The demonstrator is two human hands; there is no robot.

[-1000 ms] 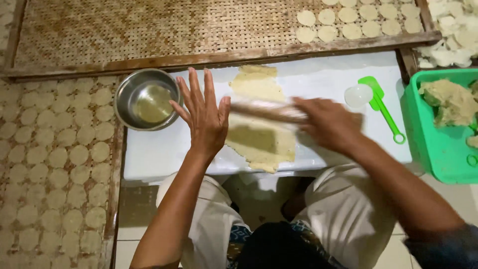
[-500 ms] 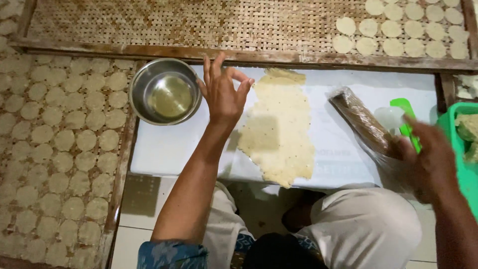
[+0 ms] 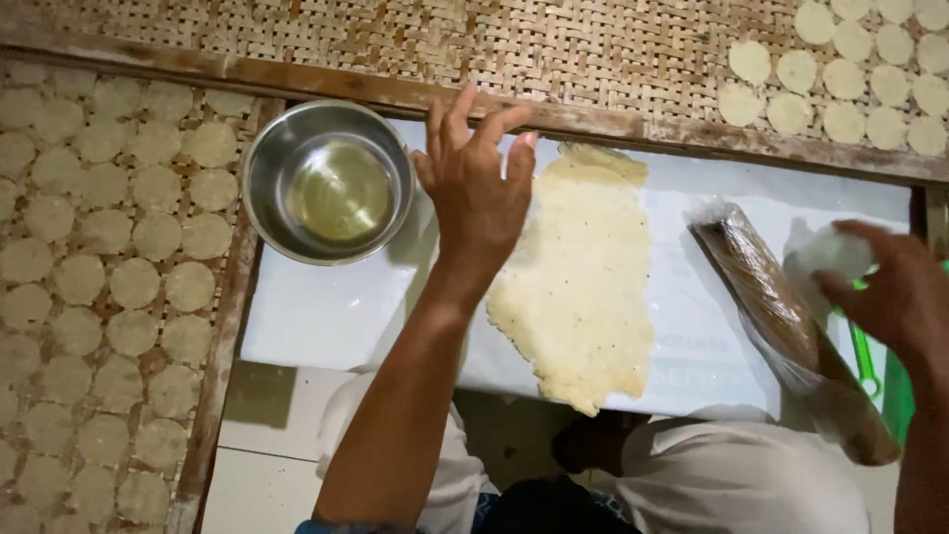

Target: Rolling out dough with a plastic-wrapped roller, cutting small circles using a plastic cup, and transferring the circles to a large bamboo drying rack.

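1. Your left hand [image 3: 479, 193] lies flat on the white board [image 3: 316, 311], fingers spread and straight, gripping nothing; its palm edge touches the left rim of the rolled dough sheet [image 3: 583, 282].
2. The dough sheet is pale cream, thin, speckled with dark flecks, and ragged at its edges. It is long and narrow, running from the board's far edge to its near edge, where it hangs slightly over.
3. Your right hand [image 3: 890, 297] sits well to the right of the dough sheet, fingers curled around a small whitish, crumpled-looking thing [image 3: 825, 252]; you cannot tell what it is.
4. Between the dough sheet and that hand lies a rolling pin [image 3: 781, 316], brown and cylindrical, wrapped in wrinkled clear plastic, set at a slant.
5. A round steel bowl [image 3: 326, 183], shiny and holding clear yellowish liquid, stands left of the dough sheet, just beside your left hand.
6. A green plastic tool [image 3: 865, 351] shows right of the rolling pin, mostly hidden.
7. Woven bamboo trays [image 3: 346, 35] with wooden frames lie beyond and left of the dough sheet, carrying rows of small round dough discs [image 3: 133, 282].
8. Pale floor tiles [image 3: 267, 435] show below the board, by your knees.
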